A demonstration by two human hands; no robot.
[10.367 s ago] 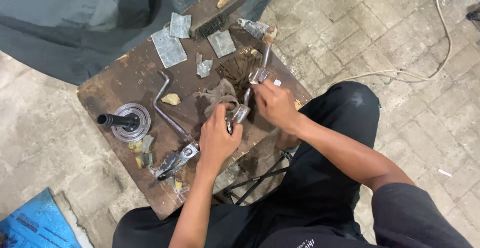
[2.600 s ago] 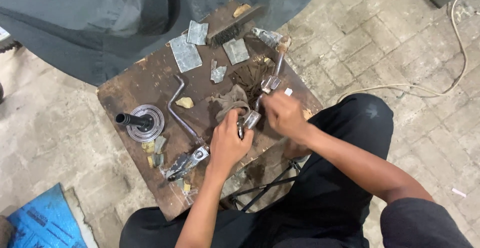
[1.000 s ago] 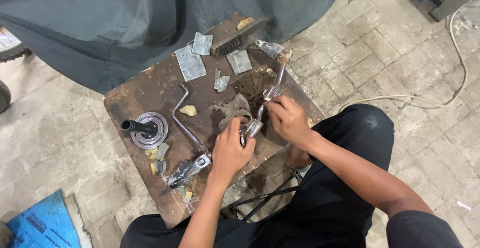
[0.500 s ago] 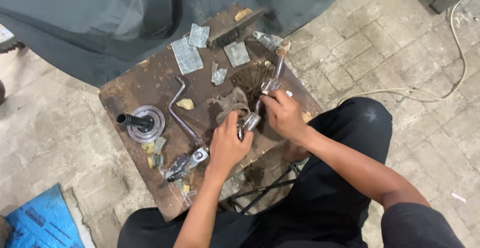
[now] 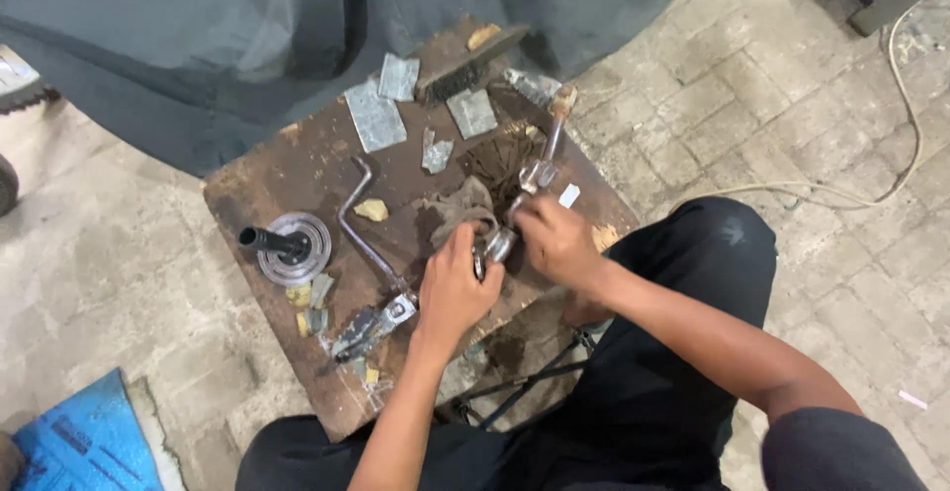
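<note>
Two hands meeting near the middle of the front edge of a rusty brown work table [image 5: 297, 169]. Left hand [image 5: 453, 288] curling shut around a small shiny metal part [image 5: 498, 245], fingers wrapped over its near side. Right hand [image 5: 556, 241] closing on the same part from the other side, thumb and fingers pinching it, so that the part is sitting between the two palms and mostly hiding under them. Reaching away from the right hand toward the far right corner, a long metal tool with a wooden handle [image 5: 547, 149], its lower end disappearing under the right fingers; holding or merely touching, impossible to tell. Lying just beyond the left knuckles, a crumpled brownish rag [image 5: 460, 210]. Resting left of the left wrist, a bent steel crank rod [image 5: 358, 224] ending in a clamp-like head near the front edge. Standing toward the left edge, a round grooved pulley disc [image 5: 289, 248] with a dark shaft. Scattering along the far edge, flat grey metal plates [image 5: 375, 115] and a wire brush [image 5: 465, 70].
</note>
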